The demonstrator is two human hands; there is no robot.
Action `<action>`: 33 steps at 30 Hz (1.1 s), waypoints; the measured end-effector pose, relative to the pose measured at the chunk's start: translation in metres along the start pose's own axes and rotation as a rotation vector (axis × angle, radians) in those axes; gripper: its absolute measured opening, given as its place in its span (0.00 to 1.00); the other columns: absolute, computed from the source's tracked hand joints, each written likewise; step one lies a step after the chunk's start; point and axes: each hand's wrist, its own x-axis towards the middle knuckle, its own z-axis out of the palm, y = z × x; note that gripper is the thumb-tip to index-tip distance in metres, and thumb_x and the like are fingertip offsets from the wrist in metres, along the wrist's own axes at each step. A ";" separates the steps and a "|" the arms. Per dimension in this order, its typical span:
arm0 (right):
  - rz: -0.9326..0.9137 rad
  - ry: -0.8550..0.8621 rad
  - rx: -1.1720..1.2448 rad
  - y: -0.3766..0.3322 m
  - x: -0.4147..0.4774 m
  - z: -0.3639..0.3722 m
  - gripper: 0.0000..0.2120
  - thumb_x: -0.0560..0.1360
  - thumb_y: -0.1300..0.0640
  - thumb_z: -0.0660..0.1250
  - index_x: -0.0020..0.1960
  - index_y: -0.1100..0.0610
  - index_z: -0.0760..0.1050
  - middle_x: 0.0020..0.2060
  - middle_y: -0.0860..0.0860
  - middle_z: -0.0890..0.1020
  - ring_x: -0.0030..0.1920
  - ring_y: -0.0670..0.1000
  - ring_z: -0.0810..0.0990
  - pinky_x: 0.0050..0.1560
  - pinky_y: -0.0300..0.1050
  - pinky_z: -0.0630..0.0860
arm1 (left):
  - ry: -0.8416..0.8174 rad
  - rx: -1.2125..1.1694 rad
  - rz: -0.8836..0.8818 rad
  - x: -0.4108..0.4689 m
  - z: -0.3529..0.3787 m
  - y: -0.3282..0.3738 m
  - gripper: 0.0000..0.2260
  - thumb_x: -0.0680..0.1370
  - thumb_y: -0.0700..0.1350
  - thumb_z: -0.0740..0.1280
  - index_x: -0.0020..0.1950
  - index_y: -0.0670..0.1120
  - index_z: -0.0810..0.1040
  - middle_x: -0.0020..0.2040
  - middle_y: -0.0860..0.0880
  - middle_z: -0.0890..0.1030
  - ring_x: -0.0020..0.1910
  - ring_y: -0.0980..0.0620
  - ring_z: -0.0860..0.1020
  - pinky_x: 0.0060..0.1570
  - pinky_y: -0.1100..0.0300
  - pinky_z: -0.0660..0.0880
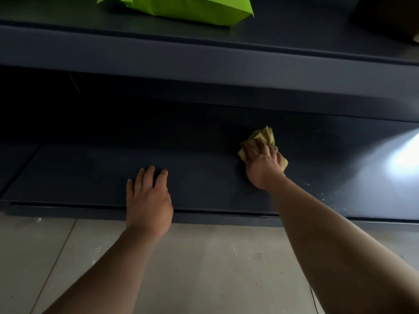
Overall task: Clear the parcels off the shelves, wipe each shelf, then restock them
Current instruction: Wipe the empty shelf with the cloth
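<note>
Pale specks dot the floor [204, 268], and a sweep toward the front lip would likely push more grit down onto it.

The left grip [148, 200] lies apart, fingers straight and flat on the front of the lower shelf [79, 173]. That palm may smear a wiped patch, or slip if it bears weight on a damp surface.

Further in, the right grip [263, 164] is clamped on the cloth [265, 133] and presses it to the same shelf. White specks lie to its right. The back is dark, so a strip there could be missed.

Above, the upper shelf [204, 55] overhangs, and rising carelessly risks a knock against its edge. A green parcel [181, 7] lies on it.

Count: two grips, one cloth, two shelves and one green parcel. There is also one dark thing [385, 14] at top right, and I cannot tell what it is.
</note>
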 end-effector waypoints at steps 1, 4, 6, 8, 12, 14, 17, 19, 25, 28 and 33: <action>0.025 0.002 -0.002 0.004 -0.003 0.001 0.28 0.79 0.50 0.53 0.77 0.39 0.50 0.78 0.51 0.46 0.77 0.57 0.44 0.75 0.59 0.42 | -0.002 -0.001 -0.010 0.000 0.000 0.001 0.21 0.81 0.44 0.54 0.75 0.46 0.63 0.75 0.43 0.61 0.76 0.42 0.55 0.74 0.42 0.49; 0.043 0.010 -0.030 -0.008 -0.014 0.004 0.28 0.79 0.51 0.52 0.77 0.40 0.49 0.78 0.52 0.46 0.77 0.59 0.44 0.74 0.62 0.42 | -0.009 -0.009 -0.023 0.001 0.000 0.003 0.21 0.82 0.45 0.53 0.75 0.47 0.62 0.76 0.43 0.59 0.76 0.43 0.53 0.74 0.42 0.48; -0.013 0.005 -0.056 -0.028 -0.025 0.008 0.29 0.78 0.52 0.52 0.77 0.41 0.50 0.78 0.53 0.47 0.76 0.61 0.45 0.74 0.64 0.42 | -0.014 0.001 -0.012 0.002 0.000 0.002 0.20 0.82 0.45 0.52 0.76 0.48 0.61 0.76 0.43 0.59 0.76 0.43 0.53 0.74 0.43 0.48; -0.121 0.010 -0.072 -0.052 -0.038 0.015 0.29 0.78 0.52 0.53 0.77 0.42 0.51 0.78 0.52 0.47 0.76 0.62 0.45 0.74 0.64 0.41 | -0.014 -0.009 -0.005 0.001 -0.003 0.000 0.20 0.83 0.46 0.52 0.76 0.48 0.61 0.76 0.44 0.59 0.76 0.44 0.53 0.74 0.44 0.49; -0.314 0.032 -0.084 -0.088 -0.067 0.030 0.29 0.78 0.51 0.54 0.77 0.43 0.51 0.78 0.53 0.48 0.76 0.62 0.45 0.74 0.65 0.41 | -0.042 -0.017 0.007 0.002 -0.009 0.000 0.21 0.83 0.46 0.52 0.76 0.48 0.60 0.77 0.45 0.57 0.76 0.45 0.53 0.74 0.45 0.50; -0.396 0.073 -0.077 -0.085 -0.080 0.033 0.27 0.79 0.50 0.55 0.76 0.43 0.54 0.77 0.53 0.51 0.76 0.62 0.48 0.74 0.64 0.43 | -0.077 -0.015 0.013 0.002 -0.013 0.000 0.21 0.83 0.47 0.52 0.77 0.48 0.58 0.77 0.45 0.56 0.76 0.45 0.52 0.74 0.46 0.50; -0.515 0.142 -0.057 -0.060 -0.102 0.036 0.23 0.80 0.50 0.53 0.75 0.43 0.58 0.75 0.52 0.58 0.75 0.59 0.54 0.75 0.61 0.47 | -0.161 0.022 0.019 0.005 -0.022 0.000 0.22 0.83 0.47 0.52 0.78 0.48 0.54 0.77 0.44 0.53 0.76 0.44 0.51 0.73 0.45 0.51; -0.525 0.130 -0.062 -0.039 -0.115 0.032 0.22 0.81 0.48 0.52 0.75 0.42 0.58 0.75 0.52 0.58 0.75 0.58 0.54 0.76 0.59 0.46 | -0.222 0.067 0.044 0.006 -0.032 0.002 0.23 0.83 0.48 0.52 0.78 0.49 0.52 0.77 0.44 0.52 0.76 0.44 0.51 0.74 0.46 0.51; -0.433 0.068 -0.112 -0.008 -0.125 0.027 0.23 0.82 0.45 0.47 0.77 0.40 0.50 0.78 0.49 0.50 0.77 0.54 0.47 0.77 0.56 0.41 | -0.283 0.086 0.136 -0.002 -0.037 0.006 0.23 0.83 0.49 0.52 0.78 0.50 0.53 0.77 0.47 0.53 0.76 0.46 0.53 0.74 0.49 0.53; -0.401 0.075 -0.136 -0.016 -0.125 0.026 0.24 0.83 0.46 0.47 0.78 0.43 0.50 0.78 0.51 0.49 0.77 0.57 0.47 0.77 0.58 0.41 | -0.297 0.041 0.127 0.001 -0.037 0.006 0.23 0.83 0.47 0.54 0.78 0.50 0.53 0.78 0.47 0.52 0.76 0.45 0.53 0.74 0.50 0.54; -0.506 0.043 -0.199 -0.054 -0.128 0.031 0.27 0.82 0.52 0.54 0.78 0.46 0.50 0.78 0.55 0.49 0.76 0.62 0.47 0.75 0.60 0.41 | -0.283 0.061 0.111 0.001 -0.039 0.013 0.25 0.81 0.44 0.57 0.78 0.49 0.53 0.76 0.46 0.53 0.74 0.44 0.55 0.71 0.50 0.58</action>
